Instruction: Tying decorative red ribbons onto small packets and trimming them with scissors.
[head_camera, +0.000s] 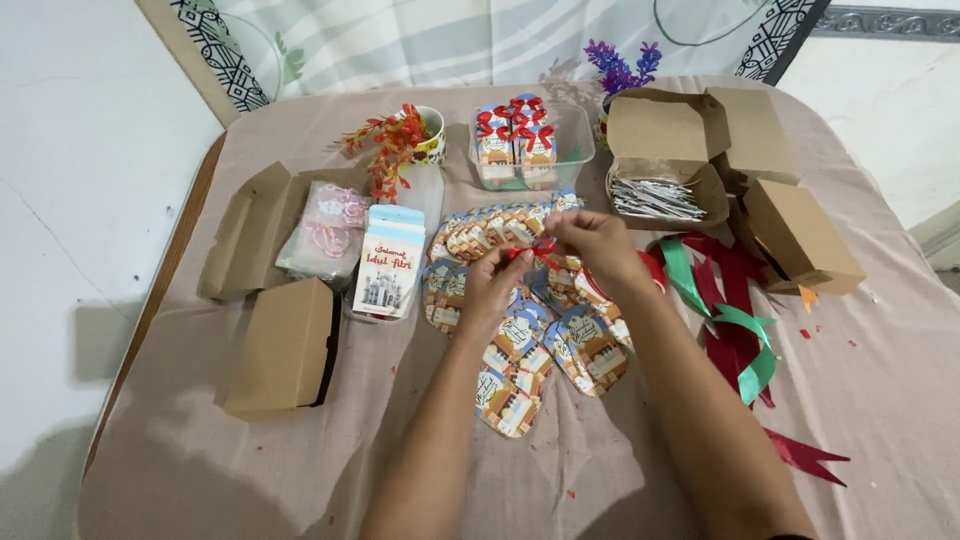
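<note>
Head view: worktop (880, 400) under a beige cloth, both forearms reaching in from the bottom edge.
Left hand (492, 285): raised over the middle of the cloth, fingers pinched narrow on one end of a small red ribbon (533, 250).
Right hand (597, 245): just beside the left, fingers closed on the other end of the same ribbon; whether a tag hangs from it is hard to tell, since the hands cover that spot.
Red ribbon: held in the air between the two hands, above the spread of tags.
Paper tags (540, 350): many small printed pieces, blue and orange, fanned and scattered on the cloth directly under the hands.
Clear tub (575, 130): behind the hands, holding finished tags with red bows (515, 125).
Open brown box (665, 150): right of the tub, lid up, filled with thin silvery wire ties (655, 195).
Closed brown boxes (285, 345): one at the left front; another at the right, near the ribbons.
Ribbon lengths (730, 320): red and green, loose on the cloth right of the right forearm.
Card packet (385, 265): clear pack of printed cards, left of the tags.
Cup (432, 135): far left rear, with a red artificial sprig.
Purple flowers (620, 65): at the rear edge.
</note>
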